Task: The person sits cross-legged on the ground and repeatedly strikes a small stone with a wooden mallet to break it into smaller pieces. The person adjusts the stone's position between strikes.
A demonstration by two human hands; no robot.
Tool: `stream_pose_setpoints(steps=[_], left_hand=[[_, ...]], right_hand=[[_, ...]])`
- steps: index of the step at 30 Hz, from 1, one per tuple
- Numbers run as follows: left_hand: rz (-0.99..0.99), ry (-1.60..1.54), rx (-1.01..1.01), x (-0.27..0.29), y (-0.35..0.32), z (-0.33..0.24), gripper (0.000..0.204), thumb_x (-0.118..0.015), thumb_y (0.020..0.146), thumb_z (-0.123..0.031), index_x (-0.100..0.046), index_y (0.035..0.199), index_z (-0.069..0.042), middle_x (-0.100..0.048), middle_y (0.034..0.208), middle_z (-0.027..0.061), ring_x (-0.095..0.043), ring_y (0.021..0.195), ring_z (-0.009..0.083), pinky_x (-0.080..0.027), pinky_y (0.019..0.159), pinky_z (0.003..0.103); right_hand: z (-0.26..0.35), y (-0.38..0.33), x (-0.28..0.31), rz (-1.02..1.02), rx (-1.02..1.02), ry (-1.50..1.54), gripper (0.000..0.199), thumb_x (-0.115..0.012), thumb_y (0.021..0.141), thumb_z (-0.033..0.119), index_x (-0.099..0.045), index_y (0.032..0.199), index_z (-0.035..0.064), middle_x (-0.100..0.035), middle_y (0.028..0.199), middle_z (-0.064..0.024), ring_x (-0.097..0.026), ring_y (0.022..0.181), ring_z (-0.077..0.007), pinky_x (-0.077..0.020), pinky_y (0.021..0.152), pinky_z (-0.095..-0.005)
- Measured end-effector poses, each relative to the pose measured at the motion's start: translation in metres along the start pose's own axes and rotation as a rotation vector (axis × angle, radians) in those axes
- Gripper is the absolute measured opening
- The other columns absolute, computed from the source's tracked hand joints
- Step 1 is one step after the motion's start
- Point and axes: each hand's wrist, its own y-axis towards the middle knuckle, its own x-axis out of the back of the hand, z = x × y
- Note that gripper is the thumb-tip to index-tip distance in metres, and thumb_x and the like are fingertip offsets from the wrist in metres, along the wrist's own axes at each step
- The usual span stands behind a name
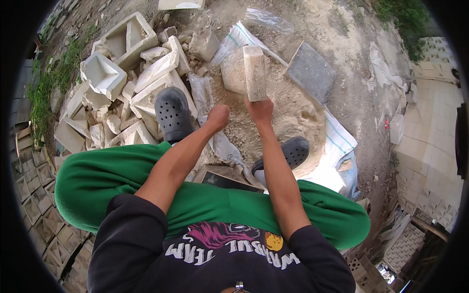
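Observation:
My right hand (260, 110) is closed at the near end of a long, dusty, pale block (254, 73) with squared edges. The block points away from me, above a heap of tan powder and grit (288, 115). Whether it has a handle inside my fist I cannot see. My left hand (218, 117) is a fist a little to the left, over the edge of a white sack (201, 93); its palm side is hidden. Just beyond the hands sits a rounded, sand-coloured lump (233, 73), partly behind the block.
Broken pale masonry, including a hollow box-shaped piece (128, 39), piles up on the left. A grey square slab (310, 72) lies at the far right of the powder. My dark clogs (174, 113) flank the work area. Pale blocks (427, 141) are stacked at the right.

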Motion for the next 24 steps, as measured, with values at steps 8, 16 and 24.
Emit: stream_pose_setpoints(steps=[8,16,24], left_hand=[[-0.041,-0.047,0.027,0.000,-0.006,0.002,0.010,-0.066,0.066,-0.005,-0.072,0.075,-0.005,-0.068,0.078,0.0228,-0.068,0.078,0.0413,-0.053,0.072,0.050],[0.038,0.030,0.022,0.008,-0.006,-0.008,0.012,-0.063,0.073,-0.004,-0.075,0.076,0.000,-0.070,0.082,0.0258,-0.071,0.081,0.0424,-0.058,0.074,0.050],[-0.006,-0.037,0.019,-0.008,-0.016,0.003,0.012,-0.063,0.066,-0.003,-0.069,0.076,-0.004,-0.067,0.079,0.0230,-0.067,0.080,0.0421,-0.052,0.073,0.050]], right_hand=[[0.001,0.004,0.018,0.204,-0.313,0.076,0.034,-0.072,0.074,0.030,-0.071,0.078,-0.0029,-0.068,0.061,-0.0107,-0.069,0.055,-0.0209,-0.0557,0.059,-0.0346],[0.011,0.024,0.028,0.123,-0.262,0.135,0.043,-0.073,0.071,0.037,-0.072,0.087,-0.0021,-0.070,0.079,-0.0215,-0.069,0.077,-0.0363,-0.0546,0.073,-0.0425],[-0.027,-0.007,0.019,0.165,-0.386,0.061,0.030,-0.073,0.074,0.032,-0.073,0.078,0.0025,-0.068,0.061,-0.0098,-0.070,0.056,-0.0201,-0.0536,0.059,-0.0347]])
